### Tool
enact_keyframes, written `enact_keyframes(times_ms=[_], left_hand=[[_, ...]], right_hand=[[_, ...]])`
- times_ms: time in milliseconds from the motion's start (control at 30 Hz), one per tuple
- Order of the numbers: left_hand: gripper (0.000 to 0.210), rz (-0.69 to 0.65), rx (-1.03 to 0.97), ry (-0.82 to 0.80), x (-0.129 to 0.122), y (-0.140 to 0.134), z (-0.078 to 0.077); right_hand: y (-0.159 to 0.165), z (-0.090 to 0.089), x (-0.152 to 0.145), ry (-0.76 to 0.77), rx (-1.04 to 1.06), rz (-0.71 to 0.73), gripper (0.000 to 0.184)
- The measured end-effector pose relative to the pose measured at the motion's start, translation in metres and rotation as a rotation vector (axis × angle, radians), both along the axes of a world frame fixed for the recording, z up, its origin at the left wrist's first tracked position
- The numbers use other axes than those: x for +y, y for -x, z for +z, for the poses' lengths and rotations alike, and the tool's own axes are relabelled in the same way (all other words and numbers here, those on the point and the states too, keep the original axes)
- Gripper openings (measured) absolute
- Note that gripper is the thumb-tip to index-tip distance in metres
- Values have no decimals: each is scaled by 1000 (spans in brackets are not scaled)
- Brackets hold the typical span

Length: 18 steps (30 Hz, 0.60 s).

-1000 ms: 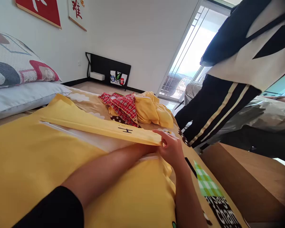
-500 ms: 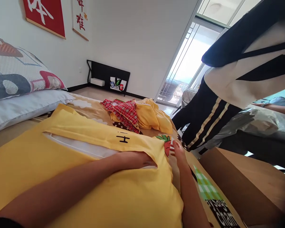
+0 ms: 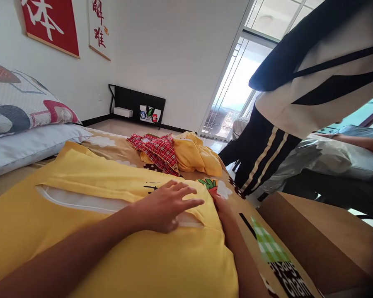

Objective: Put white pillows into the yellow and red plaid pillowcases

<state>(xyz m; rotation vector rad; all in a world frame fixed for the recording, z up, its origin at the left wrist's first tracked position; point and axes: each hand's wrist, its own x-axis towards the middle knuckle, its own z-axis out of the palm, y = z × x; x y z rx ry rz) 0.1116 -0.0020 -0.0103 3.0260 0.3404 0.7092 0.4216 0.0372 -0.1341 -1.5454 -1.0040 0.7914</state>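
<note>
A yellow pillowcase [image 3: 149, 260] lies across the bed, with a white pillow [image 3: 81, 199] showing through its long slit. My left hand [image 3: 169, 205] is over the right part of the slit, fingers spread and holding nothing. Dark printed marks on the case are partly covered by it. At the far right corner of the case, my right hand [image 3: 222, 206] is closed on the edge beside the carrot print of the bedsheet; its fingertips are partly hidden.
Crumpled red plaid cloth [image 3: 158, 151] and yellow cloth [image 3: 199, 155] lie farther up the bedsheet [image 3: 255, 265]. Other pillows [image 3: 34, 138] rest at the left. A cardboard box [image 3: 323, 231] stands beside the bed at right. Behind it, a person [image 3: 298, 95] leans over plastic-covered furniture [image 3: 317, 159].
My left hand has come out of the slit and now hovers above it with fingers spread. My right hand has moved left from the sheet to the pillowcase's corner. The view has shifted slightly.
</note>
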Motion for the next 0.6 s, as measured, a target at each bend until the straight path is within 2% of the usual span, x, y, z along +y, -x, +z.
enact_keyframes(times_ms=[33, 133, 200, 300, 367, 600], left_hand=[[50, 33, 63, -18, 6, -2, -6], [17, 103, 151, -77, 20, -9, -22], [18, 124, 143, -161, 23, -11, -27], [16, 74, 130, -267, 20, -12, -27], [16, 42, 142, -304, 17, -11, -26], [16, 20, 182, -263, 17, -6, -15]], right_hand=[[-4, -1, 1, 6, 23, -26, 30], [-13, -4, 1, 26, 79, -106, 31], [-17, -4, -1, 33, 83, -151, 34], [-18, -2, -3, 52, 56, -176, 38], [-16, 2, -6, 68, 28, -143, 40], [0, 23, -12, 25, 26, 50, 42]])
